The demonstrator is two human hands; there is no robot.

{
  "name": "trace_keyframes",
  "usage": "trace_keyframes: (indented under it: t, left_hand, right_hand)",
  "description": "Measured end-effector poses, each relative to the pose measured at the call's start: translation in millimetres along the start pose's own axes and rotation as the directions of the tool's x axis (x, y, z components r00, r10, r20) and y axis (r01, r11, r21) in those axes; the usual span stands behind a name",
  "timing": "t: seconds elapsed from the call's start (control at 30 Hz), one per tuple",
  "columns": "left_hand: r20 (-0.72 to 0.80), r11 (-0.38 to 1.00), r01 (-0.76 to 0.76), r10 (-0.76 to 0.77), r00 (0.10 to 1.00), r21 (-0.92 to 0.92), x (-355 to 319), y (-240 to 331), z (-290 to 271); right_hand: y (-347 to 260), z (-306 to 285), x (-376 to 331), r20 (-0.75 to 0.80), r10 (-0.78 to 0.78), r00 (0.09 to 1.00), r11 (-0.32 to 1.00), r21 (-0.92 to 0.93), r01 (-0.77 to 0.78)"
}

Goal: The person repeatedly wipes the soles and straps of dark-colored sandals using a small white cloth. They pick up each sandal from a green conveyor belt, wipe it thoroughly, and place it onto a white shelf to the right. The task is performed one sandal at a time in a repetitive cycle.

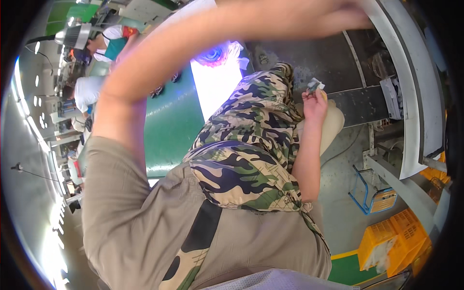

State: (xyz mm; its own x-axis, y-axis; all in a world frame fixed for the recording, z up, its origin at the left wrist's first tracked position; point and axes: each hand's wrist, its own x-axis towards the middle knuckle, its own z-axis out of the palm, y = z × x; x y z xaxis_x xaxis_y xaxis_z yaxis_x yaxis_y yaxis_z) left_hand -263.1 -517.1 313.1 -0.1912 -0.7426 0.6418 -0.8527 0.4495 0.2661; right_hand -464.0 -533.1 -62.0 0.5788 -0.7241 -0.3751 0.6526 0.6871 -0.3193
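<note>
My left arm reaches up and across the top of the view. My left hand is smeared by motion beside a long white-edged panel, and its fingers cannot be made out. Near my knee, my right hand is raised with its fingers curled and closed on a small grey and white piece. What that piece is, I cannot tell. Something yellowish shows at one fingertip of this hand. A camouflage apron covers my lap.
A brightly lit white surface bears a crumpled clear plastic bag. Right, a dark bench holds a white box. Lower right are a blue-framed stool and yellow crates. Other people sit at far left.
</note>
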Motion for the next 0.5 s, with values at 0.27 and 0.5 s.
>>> trace_keyframes:
  t: [0.27,0.5]
  left_hand:
    - [-0.192,0.282,0.925,-0.923,0.334,0.254,-470,-62,12]
    - [-0.299,0.068,0.987,-0.948,0.11,0.149,-514,-60,34]
  right_hand:
    - [-64,-13,-9,0.11,-0.004,0.994,0.99,-0.139,0.019]
    - [-69,-12,-9,0.066,0.092,0.994,0.941,-0.333,-0.065]
